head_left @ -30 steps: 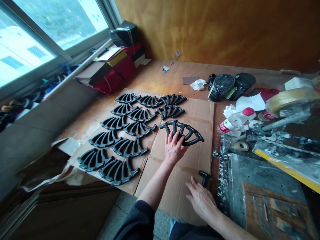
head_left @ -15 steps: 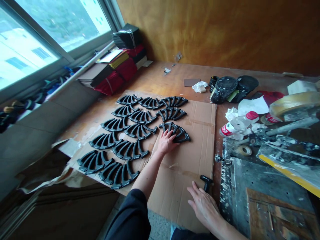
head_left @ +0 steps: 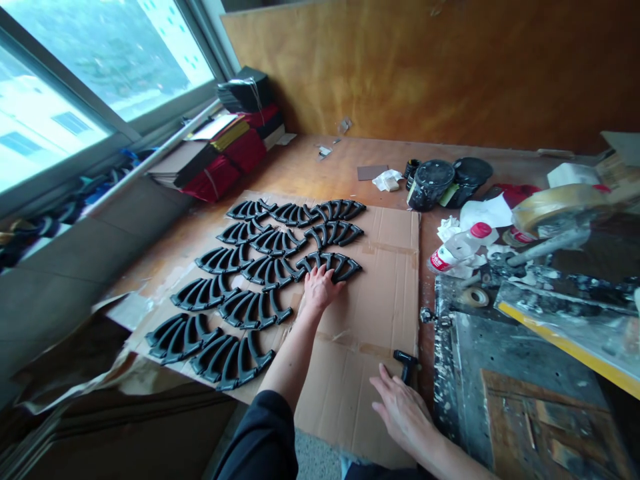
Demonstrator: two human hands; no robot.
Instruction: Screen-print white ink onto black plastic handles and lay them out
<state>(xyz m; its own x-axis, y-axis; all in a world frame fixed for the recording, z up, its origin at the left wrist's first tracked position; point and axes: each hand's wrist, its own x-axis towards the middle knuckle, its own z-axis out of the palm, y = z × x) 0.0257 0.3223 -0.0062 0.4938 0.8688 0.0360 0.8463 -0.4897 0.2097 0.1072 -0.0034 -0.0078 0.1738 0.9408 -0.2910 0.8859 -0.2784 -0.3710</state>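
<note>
Black, glossy T-shaped parts with curved stems lie side by side in fan-like rows (head_left: pixel 255 307) on a flat cardboard sheet (head_left: pixel 380 300). My left hand (head_left: pixel 320 288) rests with spread fingers against the near edge of the fan (head_left: pixel 340 265) at the right end of the middle row. Its fingertips touch the parts there and partly cover them. Low on the right, my right hand (head_left: pixel 404 410) hovers over the cardboard, fingers apart and holding nothing. Just beyond its fingers sits a single black T-shaped part (head_left: pixel 406 360), its stem toward me; whether they touch, I cannot tell.
Right of the cardboard are a plastic bottle (head_left: pixel 457 248), black tubs (head_left: pixel 434 181), a tape roll (head_left: pixel 475 297) and a paint-spattered board (head_left: pixel 465 360). Red and black stacks (head_left: pixel 225 160) stand by the window. A wooden panel (head_left: pixel 425 73) closes off the back.
My left hand has moved the fan at the right leftward, closer to the neighbouring fan. The right hand stays near the single part. The view has tilted up slightly and shifted right.
</note>
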